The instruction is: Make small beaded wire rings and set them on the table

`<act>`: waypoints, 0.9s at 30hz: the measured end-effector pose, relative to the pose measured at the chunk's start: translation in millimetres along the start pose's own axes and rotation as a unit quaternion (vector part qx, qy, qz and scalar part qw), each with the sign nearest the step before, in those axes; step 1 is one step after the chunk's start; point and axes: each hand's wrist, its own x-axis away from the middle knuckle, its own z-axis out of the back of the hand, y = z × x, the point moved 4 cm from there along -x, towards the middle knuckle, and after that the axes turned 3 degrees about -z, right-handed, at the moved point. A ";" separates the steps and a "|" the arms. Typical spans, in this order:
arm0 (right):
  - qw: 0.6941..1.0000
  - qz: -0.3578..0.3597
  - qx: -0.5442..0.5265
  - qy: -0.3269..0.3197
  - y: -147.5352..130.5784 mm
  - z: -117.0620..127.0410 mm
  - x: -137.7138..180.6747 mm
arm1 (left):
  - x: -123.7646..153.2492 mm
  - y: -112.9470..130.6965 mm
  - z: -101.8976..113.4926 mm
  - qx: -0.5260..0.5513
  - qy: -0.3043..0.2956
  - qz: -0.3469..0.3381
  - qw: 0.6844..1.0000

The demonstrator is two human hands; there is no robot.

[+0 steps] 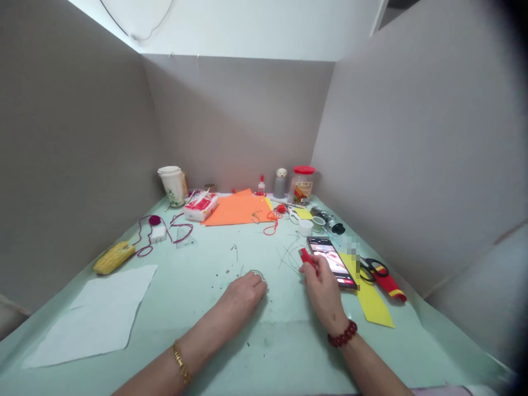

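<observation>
My left hand (243,297) rests on the pale green table (198,341) with its fingers curled over a thin wire ring (259,275). My right hand (324,291), with a red bead bracelet at the wrist, is closed on a small red-handled tool (307,257). It lies just left of a smartphone (332,262) whose screen is lit. Thin wire pieces (289,250) lie between the hands and farther back.
Black scissors (373,268) and a red item (390,286) lie on yellow paper (373,305) at the right. Orange paper (237,210), a red-lidded jar (302,184), a paper cup (172,184), a tissue pack (201,206), white paper (103,313) and a yellow corn-like object (113,257) surround. Grey partitions enclose the table.
</observation>
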 end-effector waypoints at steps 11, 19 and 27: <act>0.977 0.175 0.120 -0.025 -16.2 -30.1 -9.6 | 4.4 -13.6 20.9 0.581 0.067 0.292 0.757; 0.975 0.198 0.090 -0.042 -49.7 -27.5 13.3 | 13.6 5.3 27.2 0.701 0.155 0.348 0.602; 0.972 0.029 -0.141 -0.187 -53.2 -44.7 64.8 | 20.7 18.7 21.2 0.725 0.179 0.349 0.566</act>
